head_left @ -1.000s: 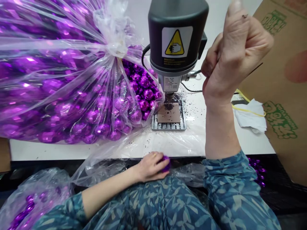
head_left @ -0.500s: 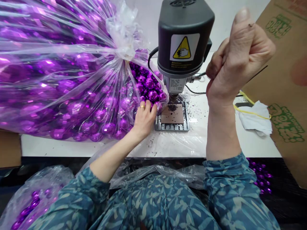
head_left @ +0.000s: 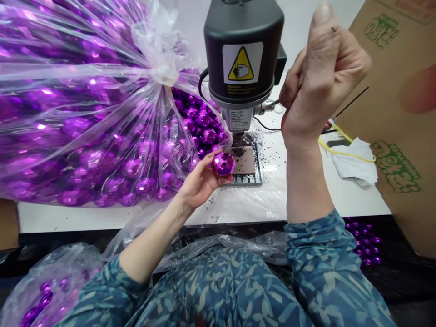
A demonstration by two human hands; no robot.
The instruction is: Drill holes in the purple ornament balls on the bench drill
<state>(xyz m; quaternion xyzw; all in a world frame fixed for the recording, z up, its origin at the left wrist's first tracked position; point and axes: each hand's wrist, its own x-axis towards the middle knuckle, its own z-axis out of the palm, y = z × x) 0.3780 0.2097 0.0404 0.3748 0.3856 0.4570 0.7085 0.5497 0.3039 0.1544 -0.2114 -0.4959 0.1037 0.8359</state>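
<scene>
My left hand [head_left: 199, 181] holds a faceted purple ball [head_left: 223, 163] in its fingertips, palm up, just left of the slotted metal base plate [head_left: 242, 178] of a small bench drill press [head_left: 243, 59]. A brown pad [head_left: 245, 160] with dark shavings lies on the plate under the drill bit [head_left: 238, 135]. My right hand [head_left: 320, 77] is raised beside the machine head, closed in a fist around the press lever [head_left: 272, 104], thumb up. A big clear plastic bag [head_left: 85, 104] full of purple balls lies on the white table to the left, its open mouth near the plate.
A tall cardboard box [head_left: 402, 118] stands at the right. A white cloth [head_left: 354, 161] and yellow cord lie beside it. Dark shavings dot the table [head_left: 238, 209]. Another bag with purple balls [head_left: 41, 290] sits low at the left; more purple balls [head_left: 366, 243] lie low right.
My left hand dropped a ball at my lap, reached into the bag mouth, and has now drawn back holding a fresh purple ball by the plate. The right fist stayed on the lever.
</scene>
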